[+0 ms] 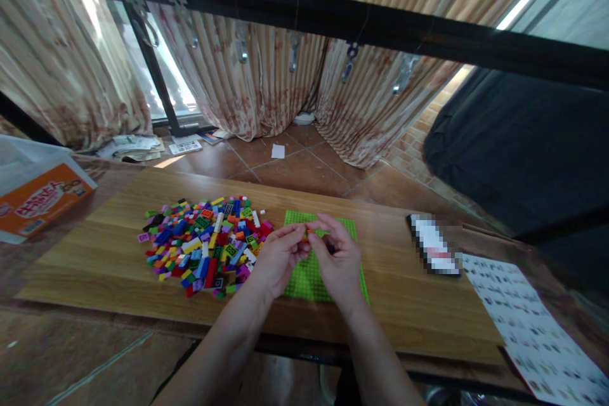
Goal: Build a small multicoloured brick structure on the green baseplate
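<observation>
The left hand [281,258] and the right hand [340,260] are pinching a tiny orange piece [308,233] between their fingertips, over the green studded baseplate [309,280]. Probably feather-light, stiff and slightly slippery, the piece is calling for a fingertip hold on opposite side faces. Loose coloured bricks [204,247] are lying heaped just left of the baseplate.

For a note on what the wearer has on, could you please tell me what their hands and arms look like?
Both the left hand and the right hand are without gloves. The left forearm and right forearm are bare down to the picture's lower edge, with no sleeve, watch or bracelet showing. The fingernails are too small to judge.
</observation>
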`<state>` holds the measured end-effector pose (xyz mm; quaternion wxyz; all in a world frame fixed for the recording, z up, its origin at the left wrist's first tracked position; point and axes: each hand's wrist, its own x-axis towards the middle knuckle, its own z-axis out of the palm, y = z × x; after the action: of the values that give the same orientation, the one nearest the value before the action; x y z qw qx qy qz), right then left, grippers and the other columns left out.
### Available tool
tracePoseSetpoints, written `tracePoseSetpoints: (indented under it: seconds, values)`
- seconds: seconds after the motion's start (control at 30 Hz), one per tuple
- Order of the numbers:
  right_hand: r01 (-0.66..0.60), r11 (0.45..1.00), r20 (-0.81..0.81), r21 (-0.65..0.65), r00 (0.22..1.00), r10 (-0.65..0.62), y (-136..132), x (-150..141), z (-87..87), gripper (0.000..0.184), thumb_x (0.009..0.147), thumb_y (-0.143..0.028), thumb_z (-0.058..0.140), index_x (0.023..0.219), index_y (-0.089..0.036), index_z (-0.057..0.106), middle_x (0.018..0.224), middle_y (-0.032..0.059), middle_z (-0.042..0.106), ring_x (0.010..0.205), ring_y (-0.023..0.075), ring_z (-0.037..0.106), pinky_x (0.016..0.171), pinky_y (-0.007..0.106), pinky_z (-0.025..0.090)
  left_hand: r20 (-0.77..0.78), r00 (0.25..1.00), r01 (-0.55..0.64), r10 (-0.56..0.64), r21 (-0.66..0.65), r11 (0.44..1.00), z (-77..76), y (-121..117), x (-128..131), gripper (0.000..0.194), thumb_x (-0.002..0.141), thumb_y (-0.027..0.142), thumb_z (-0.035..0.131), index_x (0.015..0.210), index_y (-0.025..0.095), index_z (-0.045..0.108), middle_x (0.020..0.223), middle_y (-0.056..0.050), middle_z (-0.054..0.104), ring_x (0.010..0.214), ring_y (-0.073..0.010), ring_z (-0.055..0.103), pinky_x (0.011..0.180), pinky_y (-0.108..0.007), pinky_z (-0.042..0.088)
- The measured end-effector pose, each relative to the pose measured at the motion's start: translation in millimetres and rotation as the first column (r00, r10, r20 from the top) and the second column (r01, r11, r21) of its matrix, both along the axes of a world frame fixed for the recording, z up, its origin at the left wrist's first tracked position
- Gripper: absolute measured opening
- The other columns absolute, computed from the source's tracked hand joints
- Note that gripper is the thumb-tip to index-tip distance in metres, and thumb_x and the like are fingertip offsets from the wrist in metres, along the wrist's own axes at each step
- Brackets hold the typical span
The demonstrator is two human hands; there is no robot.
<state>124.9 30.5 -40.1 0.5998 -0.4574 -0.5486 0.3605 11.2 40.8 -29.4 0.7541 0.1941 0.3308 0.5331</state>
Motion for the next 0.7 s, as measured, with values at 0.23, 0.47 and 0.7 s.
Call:
tracePoseSetpoints:
  seconds: [0.23, 0.47, 0.7]
  values:
    - [0.017, 0.989, -0.320, -0.144, 0.945, -0.063, 7, 0, 1.2, 0.026, 0.080, -0.030, 0.065, 0.104, -0.023, 0.066, 0.083, 0.0006, 0.071, 0.047, 0.0053, 0.041, 0.042, 0.020, 0.031, -0.071, 0.997, -0.036, 0.033, -0.039, 0.999, 2.3, 1, -1, 0.023, 0.062, 0.024, 0.084, 0.077, 0.010, 0.073, 0.067, -0.003, 0.068, 0.058, -0.0083, 0.060, 0.060, -0.020, 0.049]
    - [-0.039, 0.957, -0.470, -0.288, 0.876, -0.106, 9, 2, 5.5, 0.024, 0.073, -0.032, 0.068, 0.094, -0.019, 0.069, 0.083, 0.0015, 0.070, 0.043, 0.0033, 0.031, 0.038, 0.020, 0.016, -0.155, 0.987, -0.044, 0.039, -0.032, 0.999, 1.8, 1, -1, 0.031, 0.055, 0.029, 0.086, 0.076, 0.009, 0.075, 0.058, -0.002, 0.065, 0.052, -0.0077, 0.056, 0.053, -0.019, 0.045]
    - [-0.076, 0.929, -0.533, -0.362, 0.834, -0.140, 11, 4, 2.4, 0.023, 0.070, -0.028, 0.069, 0.091, -0.020, 0.071, 0.086, 0.0027, 0.070, 0.051, 0.0054, 0.041, 0.038, 0.016, 0.025, -0.191, 0.981, -0.033, 0.024, -0.044, 0.998, 2.2, 1, 0, 0.028, 0.056, 0.029, 0.085, 0.072, 0.010, 0.073, 0.059, -0.001, 0.064, 0.052, -0.0071, 0.055, 0.052, -0.019, 0.044]
